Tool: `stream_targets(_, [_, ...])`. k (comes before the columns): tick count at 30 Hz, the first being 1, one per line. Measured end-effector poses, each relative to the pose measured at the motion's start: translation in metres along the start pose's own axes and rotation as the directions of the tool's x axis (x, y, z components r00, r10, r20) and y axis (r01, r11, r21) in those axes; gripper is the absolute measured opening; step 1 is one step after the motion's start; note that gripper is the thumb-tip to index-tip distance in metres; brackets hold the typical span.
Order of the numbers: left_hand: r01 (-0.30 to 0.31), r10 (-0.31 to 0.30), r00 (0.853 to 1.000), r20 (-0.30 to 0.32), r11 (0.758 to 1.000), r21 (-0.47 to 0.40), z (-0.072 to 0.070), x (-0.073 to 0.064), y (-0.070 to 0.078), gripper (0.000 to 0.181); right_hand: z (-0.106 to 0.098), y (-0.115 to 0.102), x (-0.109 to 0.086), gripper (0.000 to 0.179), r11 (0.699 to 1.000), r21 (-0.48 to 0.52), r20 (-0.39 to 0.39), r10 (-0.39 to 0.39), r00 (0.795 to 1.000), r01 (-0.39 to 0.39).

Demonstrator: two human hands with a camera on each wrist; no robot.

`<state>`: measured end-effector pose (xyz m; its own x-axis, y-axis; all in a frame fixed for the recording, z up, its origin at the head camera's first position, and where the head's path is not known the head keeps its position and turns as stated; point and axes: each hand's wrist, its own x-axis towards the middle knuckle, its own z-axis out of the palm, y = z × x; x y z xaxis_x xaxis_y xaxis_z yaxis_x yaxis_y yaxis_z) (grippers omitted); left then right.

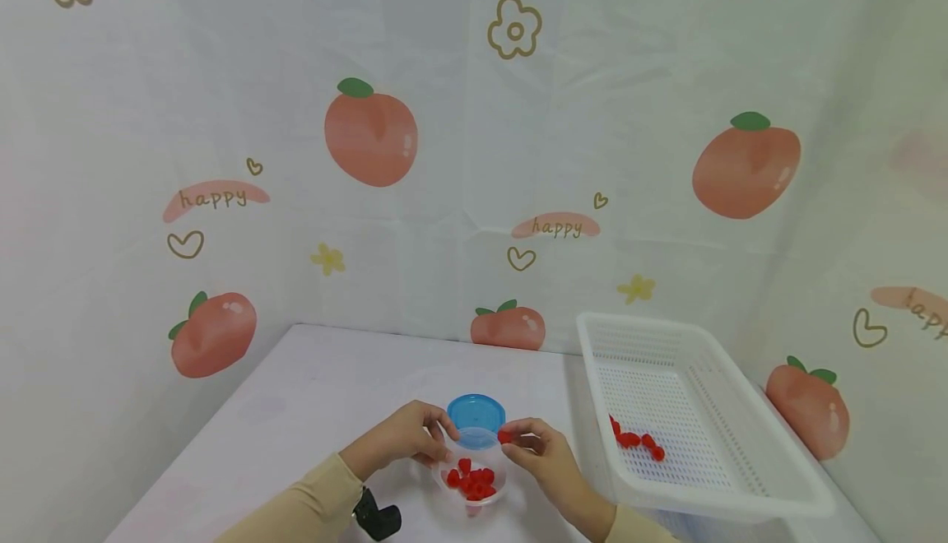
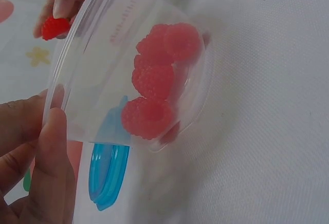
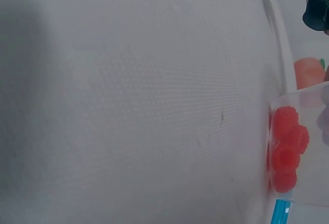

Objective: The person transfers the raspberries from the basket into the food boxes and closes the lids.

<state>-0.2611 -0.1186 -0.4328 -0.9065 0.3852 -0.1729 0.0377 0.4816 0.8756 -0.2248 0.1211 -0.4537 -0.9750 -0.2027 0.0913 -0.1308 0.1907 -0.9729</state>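
Plainly mouth-up, the clear container (image 2: 97, 75)

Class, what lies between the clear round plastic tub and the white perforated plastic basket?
Between tub and basket, the head view shows the person's right grip, pinching a bumpy red berry, and the white tabletop.

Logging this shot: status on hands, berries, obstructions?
Left hand pinches clear tub. Right hand holds red berry near rim. More berries in tub, others in white basket. Blue lid off, beyond tub; opening uncovered.
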Motion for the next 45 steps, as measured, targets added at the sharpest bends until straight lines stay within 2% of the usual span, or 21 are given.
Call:
stream_targets(12, [-0.007,0.007,1.0,0.008,1.0,-0.009,0.0,0.001,-0.002,0.02,-0.006,-0.004,0.007,0.026,0.999,-0.045,0.124,-0.009,0.992,0.014])
stream_targets(17, [-0.014,0.014,1.0,0.009,1.0,-0.013,0.0,0.001,-0.002,0.02,-0.007,-0.008,0.008,0.025,0.998,-0.058,0.156,0.01,0.988,-0.001])
stream_targets(35, [-0.01,0.01,1.0,0.001,1.0,-0.013,-0.001,-0.001,0.001,0.019,-0.007,-0.007,0.011,0.024,0.997,-0.077,0.178,0.01,0.984,0.004])
stream_targets(45, [-0.006,0.006,1.0,-0.001,1.0,-0.012,-0.001,-0.002,0.003,0.018,-0.006,-0.007,0.011,0.023,0.997,-0.08,0.166,0.036,0.986,-0.023])
